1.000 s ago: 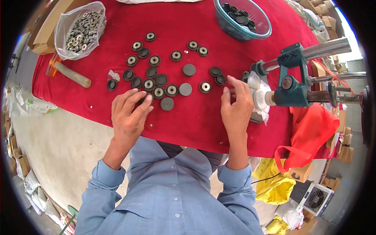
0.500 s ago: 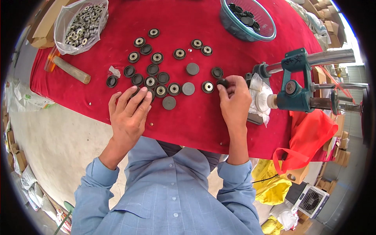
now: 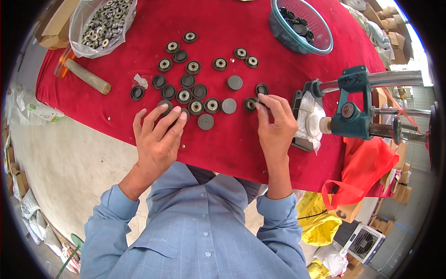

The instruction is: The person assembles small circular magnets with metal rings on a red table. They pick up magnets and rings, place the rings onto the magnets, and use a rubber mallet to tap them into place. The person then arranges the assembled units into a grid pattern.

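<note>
My left hand (image 3: 160, 132) is palm down with fingers spread. Its fingertips rest on a black round cap (image 3: 165, 105) and partly cover a second one beside it. My right hand (image 3: 277, 122) has thumb and index finger closed on the edge of a black cap, mostly hidden by the fingers, against a cap with a metal bearing (image 3: 249, 104). Just above those fingertips lies an open black cap (image 3: 262, 89). Between my hands are several caps, some holding bearings, such as one cap with a bearing (image 3: 212, 105), and some flat side up, like this plain cap (image 3: 206, 122).
A red cloth (image 3: 223, 149) covers the table. A bag of bearings (image 3: 79, 39) and a hammer (image 3: 88, 76) are at the left. At the far right stands a teal basket (image 3: 301, 45) of black caps. A green press (image 3: 355, 104) occupies the right side, with a red bag (image 3: 357, 162) nearby.
My right hand has tilted the black cap and brought its fingertips left against the bearing cap. My left fingers have shifted slightly, uncovering more of the caps beneath. The whole view has shifted slightly.
</note>
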A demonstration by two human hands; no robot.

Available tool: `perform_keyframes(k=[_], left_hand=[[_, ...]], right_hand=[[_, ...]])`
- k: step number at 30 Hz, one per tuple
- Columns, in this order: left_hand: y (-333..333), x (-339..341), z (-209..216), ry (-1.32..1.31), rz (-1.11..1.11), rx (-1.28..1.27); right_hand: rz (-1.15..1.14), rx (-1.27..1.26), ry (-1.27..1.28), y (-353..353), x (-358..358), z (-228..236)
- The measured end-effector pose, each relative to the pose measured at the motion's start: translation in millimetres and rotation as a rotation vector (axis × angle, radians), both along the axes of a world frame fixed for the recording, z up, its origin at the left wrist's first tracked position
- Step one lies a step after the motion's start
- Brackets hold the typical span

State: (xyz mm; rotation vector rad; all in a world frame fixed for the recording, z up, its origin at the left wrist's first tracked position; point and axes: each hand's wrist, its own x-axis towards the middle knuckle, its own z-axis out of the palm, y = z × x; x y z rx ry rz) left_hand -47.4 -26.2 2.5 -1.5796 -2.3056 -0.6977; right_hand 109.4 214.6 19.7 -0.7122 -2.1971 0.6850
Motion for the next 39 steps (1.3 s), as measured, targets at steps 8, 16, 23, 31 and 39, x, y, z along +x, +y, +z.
perform_keyframes(k=[8,16,23,31,39], left_hand=[[-6.4,9.0,3.1,-0.034,0.005,-0.094],[-8.7,9.7,3.6,-0.025,0.003,-0.103],[-10.8,12.4,-0.4,-0.014,0.009,-0.109],[-10.0,15.8,1.2,0.008,0.020,-0.111],[-3.5,-36.2,16.8,-0.188,0.107,0.197]], right_hand=[[0.033,0.276,-0.072,-5.2,-1.0,-11.2],[0.061,0.313,-0.157,-9.7,2.0,-11.1],[0.038,0.389,-0.330,-34.8,22.4,-20.5],[0.018,0.394,-0.383,-40.0,20.5,-17.5],[0.147,0.152,-0.085,-46.2,-18.1,15.5]])
